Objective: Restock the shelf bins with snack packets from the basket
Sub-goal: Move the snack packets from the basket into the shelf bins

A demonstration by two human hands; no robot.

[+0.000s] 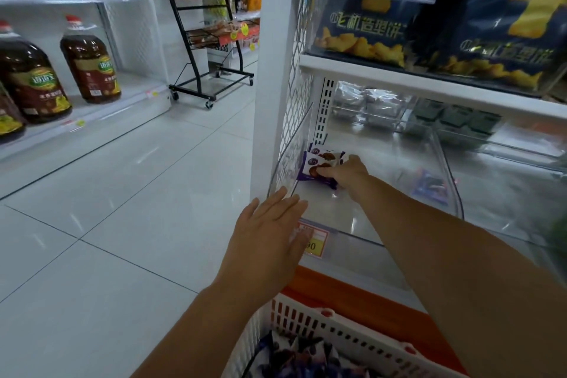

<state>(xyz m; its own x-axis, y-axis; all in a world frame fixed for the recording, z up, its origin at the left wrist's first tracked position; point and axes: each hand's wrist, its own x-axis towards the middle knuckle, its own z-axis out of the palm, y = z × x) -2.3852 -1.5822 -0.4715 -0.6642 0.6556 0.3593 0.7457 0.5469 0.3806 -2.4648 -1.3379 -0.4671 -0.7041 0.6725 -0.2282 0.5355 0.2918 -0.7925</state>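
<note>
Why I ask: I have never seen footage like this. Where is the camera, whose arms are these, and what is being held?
There is no machine here. One camera worn on the person's head looks forward and down at their two bare arms. The right hand reaches into a clear shelf bin and grips purple snack packets by its left wall. The left hand is open, fingers straight, at the bin's front edge; whether it touches is unclear. At the bottom is a white basket with more packets inside.
</note>
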